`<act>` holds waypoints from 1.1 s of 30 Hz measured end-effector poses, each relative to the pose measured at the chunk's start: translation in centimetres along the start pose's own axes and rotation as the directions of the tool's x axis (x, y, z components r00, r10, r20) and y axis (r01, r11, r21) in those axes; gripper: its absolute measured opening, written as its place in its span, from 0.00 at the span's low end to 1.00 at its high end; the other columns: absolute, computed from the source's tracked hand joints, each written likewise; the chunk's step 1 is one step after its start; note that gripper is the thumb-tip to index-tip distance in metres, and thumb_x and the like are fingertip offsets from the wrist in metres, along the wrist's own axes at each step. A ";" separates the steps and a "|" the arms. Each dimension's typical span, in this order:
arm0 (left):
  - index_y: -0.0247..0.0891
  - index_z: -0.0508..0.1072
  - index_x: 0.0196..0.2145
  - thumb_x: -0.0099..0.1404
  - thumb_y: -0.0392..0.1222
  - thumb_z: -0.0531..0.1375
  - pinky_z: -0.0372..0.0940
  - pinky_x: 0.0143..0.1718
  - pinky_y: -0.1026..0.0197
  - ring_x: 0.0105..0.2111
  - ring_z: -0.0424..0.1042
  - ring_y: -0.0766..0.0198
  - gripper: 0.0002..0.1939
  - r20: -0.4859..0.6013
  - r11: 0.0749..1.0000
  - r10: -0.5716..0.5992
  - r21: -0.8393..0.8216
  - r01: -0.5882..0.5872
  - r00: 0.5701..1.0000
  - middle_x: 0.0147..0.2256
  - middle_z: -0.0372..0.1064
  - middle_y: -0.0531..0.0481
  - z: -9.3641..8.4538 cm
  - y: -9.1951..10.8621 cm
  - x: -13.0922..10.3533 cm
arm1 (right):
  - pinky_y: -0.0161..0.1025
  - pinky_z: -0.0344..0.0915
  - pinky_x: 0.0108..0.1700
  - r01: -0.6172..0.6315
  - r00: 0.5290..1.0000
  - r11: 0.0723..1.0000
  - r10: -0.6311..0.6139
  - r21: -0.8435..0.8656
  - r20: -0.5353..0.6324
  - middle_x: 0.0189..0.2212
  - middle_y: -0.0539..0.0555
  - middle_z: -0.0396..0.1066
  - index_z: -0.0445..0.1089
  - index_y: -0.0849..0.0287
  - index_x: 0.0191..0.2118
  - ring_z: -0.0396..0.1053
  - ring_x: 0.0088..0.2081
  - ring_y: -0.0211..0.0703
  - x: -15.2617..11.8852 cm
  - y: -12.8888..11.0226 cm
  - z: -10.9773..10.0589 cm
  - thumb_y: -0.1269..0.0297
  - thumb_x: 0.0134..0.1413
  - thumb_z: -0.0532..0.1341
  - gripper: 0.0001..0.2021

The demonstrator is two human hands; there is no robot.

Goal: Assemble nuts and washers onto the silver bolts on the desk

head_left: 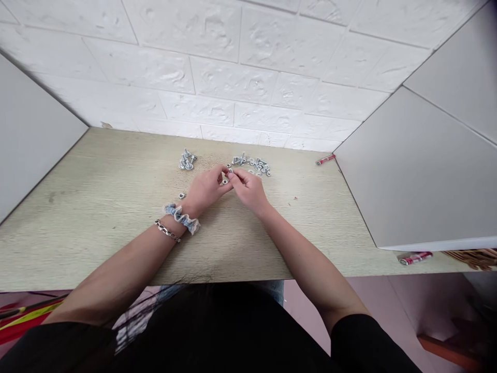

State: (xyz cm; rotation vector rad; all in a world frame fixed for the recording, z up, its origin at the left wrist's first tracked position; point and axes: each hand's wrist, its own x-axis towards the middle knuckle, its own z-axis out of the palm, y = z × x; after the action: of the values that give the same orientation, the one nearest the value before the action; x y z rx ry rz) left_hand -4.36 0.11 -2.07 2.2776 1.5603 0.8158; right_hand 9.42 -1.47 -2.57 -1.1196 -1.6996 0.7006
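My left hand point(208, 188) and my right hand point(249, 191) meet over the middle of the table, fingertips pinched together. A small silver bolt point(230, 170) shows between them, mostly covered by the fingers. One loose nut point(224, 182) lies by my left fingers, and another nut point(229, 166) sits just beyond the fingertips. A third nut point(182, 196) rests beside my left wrist. Behind my right hand spreads a group of loose silver bolts and other small hardware point(258, 165). Farther left stands a small cluster of bolts point(187, 159) with wide, washer-like rings on them.
The pale wooden table point(97, 217) ends at a white brick-pattern wall point(217, 77). Grey panels close in on the left point(34, 129) and right point(427, 171). A red battery-like cylinder point(325, 160) lies by the right panel; another red cylinder point(415, 258) is near the front edge.
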 end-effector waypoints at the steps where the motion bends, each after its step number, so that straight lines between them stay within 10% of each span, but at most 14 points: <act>1: 0.35 0.67 0.38 0.59 0.47 0.55 0.51 0.25 0.64 0.24 0.62 0.66 0.13 -0.001 1.000 -0.015 -0.004 0.015 1.000 0.24 0.63 0.53 0.0 0.1 0.0 | 0.33 0.52 0.27 0.015 1.000 1.000 -0.015 0.002 -0.004 0.20 0.46 0.57 0.63 0.59 0.25 0.56 0.24 0.34 0.0 0.0 0.0 0.61 0.56 0.52 0.12; 33: 0.35 0.69 0.26 0.64 0.49 0.49 0.48 0.24 0.65 0.19 0.55 0.69 0.18 -0.017 0.989 0.140 -0.049 -0.141 0.990 0.19 0.61 0.53 0.4 -0.2 -0.1 | 0.39 0.64 0.44 0.168 0.971 0.975 -0.188 -0.142 -0.144 0.33 0.52 0.69 0.71 0.58 0.32 0.67 0.38 0.39 0.2 0.6 -0.2 0.63 0.57 0.53 0.11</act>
State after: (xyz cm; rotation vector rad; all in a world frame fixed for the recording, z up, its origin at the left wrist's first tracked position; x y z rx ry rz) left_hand -4.29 0.15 -2.55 2.3713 1.3812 0.8971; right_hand 9.84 -1.01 -2.90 -1.0644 -1.7040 0.3842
